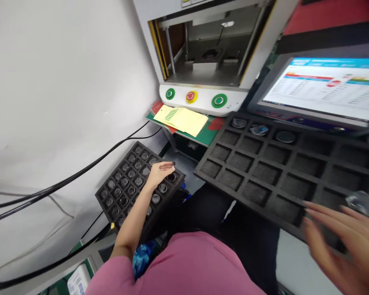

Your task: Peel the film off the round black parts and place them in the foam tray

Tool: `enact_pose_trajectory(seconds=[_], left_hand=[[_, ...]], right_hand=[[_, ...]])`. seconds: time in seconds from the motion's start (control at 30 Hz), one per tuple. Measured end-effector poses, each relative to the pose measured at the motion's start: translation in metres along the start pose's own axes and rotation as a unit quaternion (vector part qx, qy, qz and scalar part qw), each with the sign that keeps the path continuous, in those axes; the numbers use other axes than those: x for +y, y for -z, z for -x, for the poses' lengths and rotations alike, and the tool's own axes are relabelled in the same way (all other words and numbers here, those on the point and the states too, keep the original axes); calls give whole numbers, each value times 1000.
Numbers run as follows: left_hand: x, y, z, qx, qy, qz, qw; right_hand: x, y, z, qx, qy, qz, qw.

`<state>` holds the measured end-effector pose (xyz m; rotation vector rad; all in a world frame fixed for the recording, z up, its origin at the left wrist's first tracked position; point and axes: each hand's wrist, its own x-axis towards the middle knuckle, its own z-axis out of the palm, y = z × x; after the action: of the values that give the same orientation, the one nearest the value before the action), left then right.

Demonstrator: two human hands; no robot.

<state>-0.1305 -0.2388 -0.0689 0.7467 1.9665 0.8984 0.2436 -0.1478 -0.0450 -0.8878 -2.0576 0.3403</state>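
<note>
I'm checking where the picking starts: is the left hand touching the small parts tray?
Touching. The head view shows the left hand lying on the small tray, fingertips on a cell at its far edge.

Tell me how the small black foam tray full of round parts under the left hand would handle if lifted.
The small foam tray looks soft, so it would probably flex if gripped at one edge. Its many round parts sit loose in open cells and might spill if tilted. The left hand rests on its right edge.
</note>
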Motion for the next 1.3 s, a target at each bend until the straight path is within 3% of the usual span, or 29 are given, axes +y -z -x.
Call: enact_pose_trajectory(seconds=[0.07, 0.13, 0.23, 0.33, 0.4, 0.47, 0.6, 0.8, 0.9, 0.97, 1.07, 1.2, 1.3], left_hand=[[20, -18, 18, -99, -31, 107, 989], [39, -40, 36, -198, -45, 192, 960], [64, -69, 55, -310, -45, 264, 912], [80, -89, 63, -403, -22, 332, 852], [85, -96, 65, -447, -6, 380, 810], [87, -100, 65, -462, -3, 403, 790], [89, -106, 68, -450, -5, 391, 803], [94, -113, 71, -402, -22, 384, 831], [96, -107, 69, -360, -20, 369, 856], [92, -96, 63, -269, -29, 304, 913], [72, -70, 45, -73, -65, 162, 982], [19, -37, 21, 146, -56, 38, 987], [-21, -20, 17, 243, -24, -53, 968]], right_hand=[[-25, -7, -11, -3, 70, 20, 997], [-50, -13, -24, -6, 79, -5, 997], [-75, -18, -37, -25, 22, -84, 996], [-83, -14, -41, -51, -43, -185, 980], [-85, -11, -40, -56, -75, -240, 966], [-86, -8, -38, -42, -102, -267, 957], [-86, -6, -35, -6, -137, -289, 948], [-89, 2, -30, 29, -100, -274, 956], [-92, 10, -27, 98, -188, -311, 926], [-90, 13, -26, 137, -264, -333, 895], [-82, 13, -25, 157, -323, -379, 853], [-73, 5, -20, 148, -360, -409, 825], [-77, -3, -18, 107, -353, -368, 854]])
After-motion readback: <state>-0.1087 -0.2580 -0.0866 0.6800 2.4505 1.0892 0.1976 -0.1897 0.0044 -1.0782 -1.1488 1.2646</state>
